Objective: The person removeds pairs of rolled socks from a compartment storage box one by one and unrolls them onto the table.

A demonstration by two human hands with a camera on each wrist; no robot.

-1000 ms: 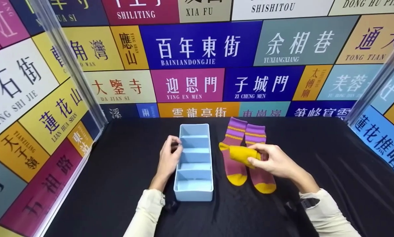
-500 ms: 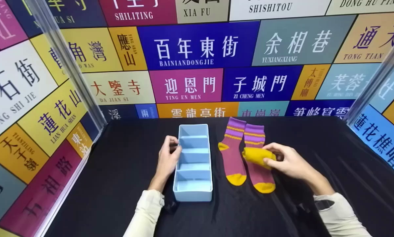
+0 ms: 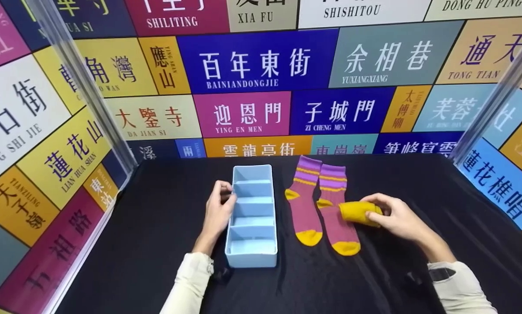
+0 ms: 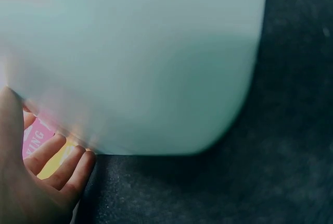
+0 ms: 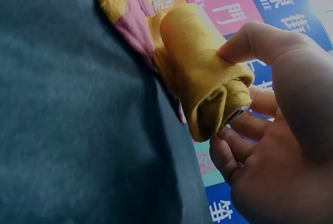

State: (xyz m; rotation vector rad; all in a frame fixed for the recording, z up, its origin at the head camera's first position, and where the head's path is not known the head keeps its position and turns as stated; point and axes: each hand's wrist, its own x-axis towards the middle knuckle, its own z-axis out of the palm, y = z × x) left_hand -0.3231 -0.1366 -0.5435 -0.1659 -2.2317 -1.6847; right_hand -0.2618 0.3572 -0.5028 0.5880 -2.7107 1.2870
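Observation:
My right hand (image 3: 402, 218) pinches a rolled yellow sock bundle (image 3: 360, 212), thumb on the near side and fingers behind. In the right wrist view the roll (image 5: 200, 62) shows its layered end. A pair of mauve socks lies flat to the left of that hand: the left sock (image 3: 303, 209) and the right sock (image 3: 337, 218), with purple striped cuffs and yellow heels and toes. The roll covers part of the right sock's edge. My left hand (image 3: 219, 209) rests its loosely bent fingertips against the left side of a light-blue divided box (image 3: 251, 259).
Several compartments run along the box, split by thin dividers (image 3: 253, 202). A black cloth (image 3: 147, 244) covers the table. Behind stands a wall of colourful sign panels (image 3: 261, 56), with clear upright posts (image 3: 99, 96) at both back corners.
My right hand has moved right with the yellow sock roll, from over both mauve socks to the right sock's edge. My left hand stays at the box.

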